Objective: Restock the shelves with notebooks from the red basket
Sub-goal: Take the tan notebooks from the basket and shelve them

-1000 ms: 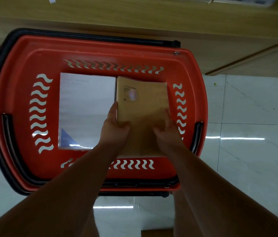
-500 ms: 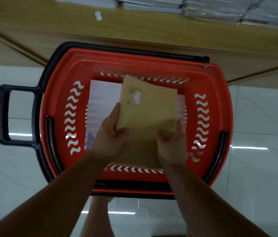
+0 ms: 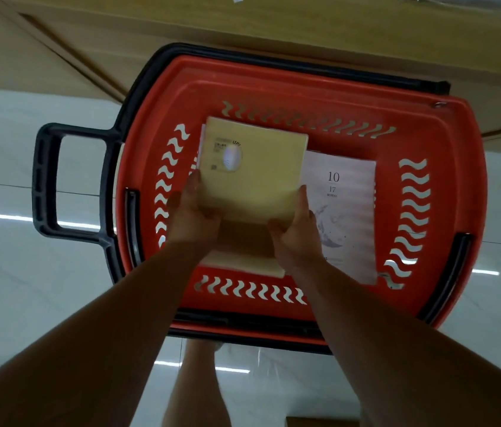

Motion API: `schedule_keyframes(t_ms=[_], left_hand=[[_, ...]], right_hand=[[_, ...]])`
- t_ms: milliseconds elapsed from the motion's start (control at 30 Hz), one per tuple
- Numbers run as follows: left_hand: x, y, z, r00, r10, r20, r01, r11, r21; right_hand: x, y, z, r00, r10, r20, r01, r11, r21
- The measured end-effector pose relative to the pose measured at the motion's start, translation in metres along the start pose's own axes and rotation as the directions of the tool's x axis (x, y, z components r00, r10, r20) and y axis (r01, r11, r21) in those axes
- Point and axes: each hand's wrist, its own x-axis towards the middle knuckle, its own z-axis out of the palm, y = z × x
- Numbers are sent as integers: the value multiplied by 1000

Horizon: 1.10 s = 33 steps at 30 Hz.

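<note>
A red basket [image 3: 298, 84] with a black rim stands on the floor below me. Above its inside I hold a stack of tan notebooks [image 3: 255, 171] with both hands. My left hand [image 3: 192, 217] grips the stack's left near corner, my right hand [image 3: 297, 232] grips the right near corner. A round label sits on the top cover. In the basket's right half lies a white notebook [image 3: 347, 211] printed "10" and "17". Another white cover peeks out at the stack's left edge.
A black basket handle [image 3: 47, 183] sticks out to the left. The wooden base of the shelf unit [image 3: 274, 29] runs along the top of the view, just behind the basket. White glossy floor tiles [image 3: 12, 272] lie all around. My legs are below.
The tan notebook stack has come up out of the basket and shifted left, uncovering the white "10 17" notebook on the right. The view has moved so the basket sits further right.
</note>
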Motion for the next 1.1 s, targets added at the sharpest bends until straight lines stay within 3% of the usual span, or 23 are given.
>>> schedule_keyframes(t_ms=[167,367,667,900,1100], left_hand=[[11,-3,-4,992,-9,129,22,994,-104],[4,1,-1,998,11,55,-5,995,-104],[-12,3,-14,993,115,25,-115,993,20],[-26,8,-9,991,133,25,-129,985,-113],[-36,17,-11,981,83,174,-20,942,-335]], right_hand=[[6,0,1,1000,-18,25,17,999,27],[11,-1,2,997,-13,81,8,998,69],[10,4,-5,994,59,88,-81,961,265],[8,3,-10,991,74,108,-101,956,274],[6,-1,-22,995,32,97,-54,972,227]])
